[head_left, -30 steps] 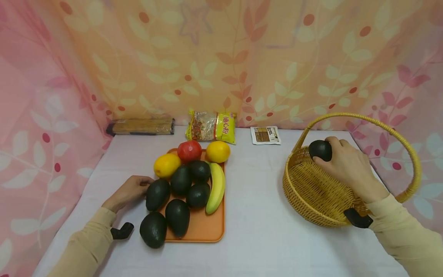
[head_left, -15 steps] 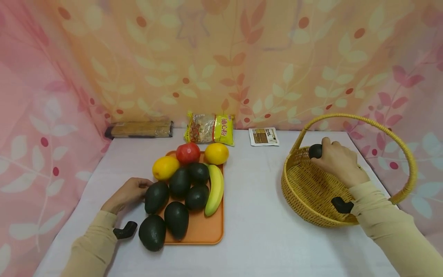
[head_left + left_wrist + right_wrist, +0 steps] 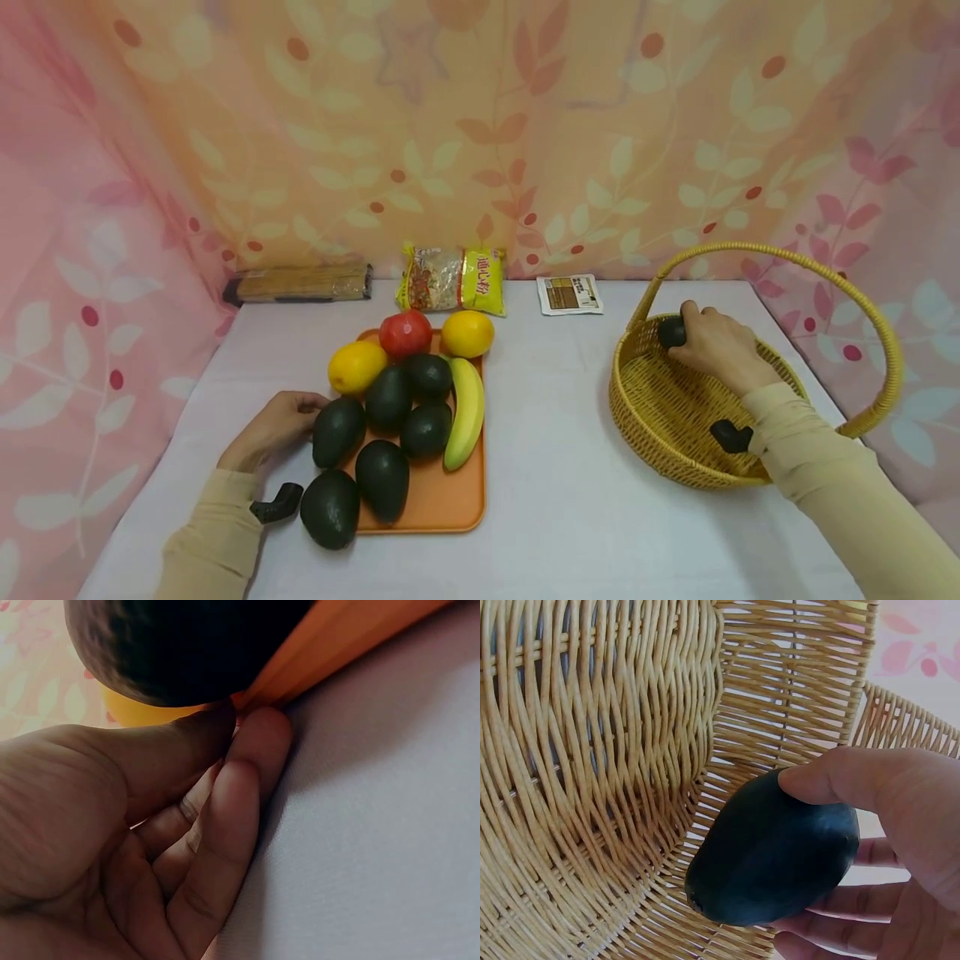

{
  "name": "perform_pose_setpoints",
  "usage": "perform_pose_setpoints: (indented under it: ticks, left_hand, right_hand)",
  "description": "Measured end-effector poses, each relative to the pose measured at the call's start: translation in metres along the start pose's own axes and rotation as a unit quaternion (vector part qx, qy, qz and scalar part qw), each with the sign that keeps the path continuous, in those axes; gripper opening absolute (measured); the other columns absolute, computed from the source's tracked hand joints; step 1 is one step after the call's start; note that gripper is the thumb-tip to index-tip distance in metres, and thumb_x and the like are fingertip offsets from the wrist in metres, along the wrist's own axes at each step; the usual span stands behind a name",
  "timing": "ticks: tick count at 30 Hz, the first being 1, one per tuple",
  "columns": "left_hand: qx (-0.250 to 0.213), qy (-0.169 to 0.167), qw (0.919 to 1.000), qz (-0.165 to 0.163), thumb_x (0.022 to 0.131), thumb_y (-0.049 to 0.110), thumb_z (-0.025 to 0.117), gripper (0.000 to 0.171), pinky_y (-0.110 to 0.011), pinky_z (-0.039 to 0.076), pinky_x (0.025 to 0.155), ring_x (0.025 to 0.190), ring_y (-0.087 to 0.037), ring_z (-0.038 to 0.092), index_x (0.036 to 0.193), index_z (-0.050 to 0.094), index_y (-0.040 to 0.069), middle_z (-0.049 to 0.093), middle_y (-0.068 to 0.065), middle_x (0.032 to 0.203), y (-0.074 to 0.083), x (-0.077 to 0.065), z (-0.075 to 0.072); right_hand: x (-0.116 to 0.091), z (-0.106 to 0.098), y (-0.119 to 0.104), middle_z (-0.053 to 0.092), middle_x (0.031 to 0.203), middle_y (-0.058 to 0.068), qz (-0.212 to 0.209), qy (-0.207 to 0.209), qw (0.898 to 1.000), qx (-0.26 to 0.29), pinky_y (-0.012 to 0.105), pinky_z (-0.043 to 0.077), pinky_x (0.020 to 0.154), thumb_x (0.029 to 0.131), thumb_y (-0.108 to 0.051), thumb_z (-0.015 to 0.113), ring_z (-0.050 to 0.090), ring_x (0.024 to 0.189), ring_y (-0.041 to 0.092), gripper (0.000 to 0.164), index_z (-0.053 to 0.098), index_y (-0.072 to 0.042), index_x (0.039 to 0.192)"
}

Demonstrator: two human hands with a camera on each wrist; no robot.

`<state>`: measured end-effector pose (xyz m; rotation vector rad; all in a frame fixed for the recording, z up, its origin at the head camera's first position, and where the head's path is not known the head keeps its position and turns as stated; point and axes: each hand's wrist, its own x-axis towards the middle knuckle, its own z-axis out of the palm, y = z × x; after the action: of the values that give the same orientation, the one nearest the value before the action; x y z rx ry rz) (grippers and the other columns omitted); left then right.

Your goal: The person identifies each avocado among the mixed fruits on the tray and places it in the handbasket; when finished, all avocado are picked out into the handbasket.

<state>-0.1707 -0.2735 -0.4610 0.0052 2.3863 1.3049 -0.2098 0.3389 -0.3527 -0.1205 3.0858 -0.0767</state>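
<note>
My right hand grips a dark avocado inside the wicker basket, near its back wall. In the right wrist view the thumb lies on top of the avocado and the fingers are beneath it. At the left, my left hand pinches the edge of the orange tray between thumb and fingers, beneath an overhanging avocado. The tray bears several more avocados, a banana, a red round fruit and two yellow lemon-like fruits, one at the back right and one at the left.
Along the back lie a bundle of thin sticks, a yellow bag of pasta and a small white packet. The basket handle arches over the right forearm. One avocado overhangs the tray's front left corner.
My right hand has moved the avocado slightly left and lower into the basket, towards its back wall. The left hand stays at the tray edge. The view has shifted slightly.
</note>
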Motion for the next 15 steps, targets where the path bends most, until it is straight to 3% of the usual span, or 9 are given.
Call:
perform_pose_setpoints:
  ticks: [15]
  left_hand:
    - [0.001,0.018,0.9998,0.012,0.093,0.012,0.060,0.029,-0.026,0.052,0.065,0.074,-0.014,0.058,0.116,0.066,-0.005,0.067,-0.005,0.088,-0.0017,-0.0005,0.0019]
  right_hand:
    - [0.0038,0.0062,0.0064,0.059,0.100,0.030,-0.011,-0.033,0.999,-0.008,0.053,0.047,0.055,0.079,-0.023,0.076,0.061,0.082,0.046,0.055,0.045,0.003,0.116]
